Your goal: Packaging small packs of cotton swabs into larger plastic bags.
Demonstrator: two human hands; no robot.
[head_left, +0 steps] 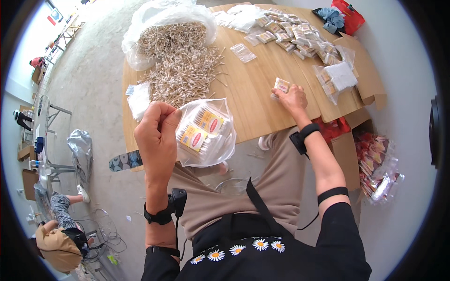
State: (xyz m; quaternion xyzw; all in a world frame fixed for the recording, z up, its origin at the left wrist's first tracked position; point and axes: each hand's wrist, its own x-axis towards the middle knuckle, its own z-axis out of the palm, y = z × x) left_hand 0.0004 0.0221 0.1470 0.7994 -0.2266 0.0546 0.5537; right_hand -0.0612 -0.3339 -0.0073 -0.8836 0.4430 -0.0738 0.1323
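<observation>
Left hand (158,129) pinches a clear plastic bag (218,149); farther right, right hand (294,99) grasps a small yellow-white rectangular pack (281,85), best squeezed lightly.

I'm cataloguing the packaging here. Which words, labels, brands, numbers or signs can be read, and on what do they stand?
None can be read clearly.
Bag at the left hand: two yellow labels with red ovals; print too small.
Pack in the right hand: print too small.
Pile of packs: too small.
Wall poster: blurred.
</observation>
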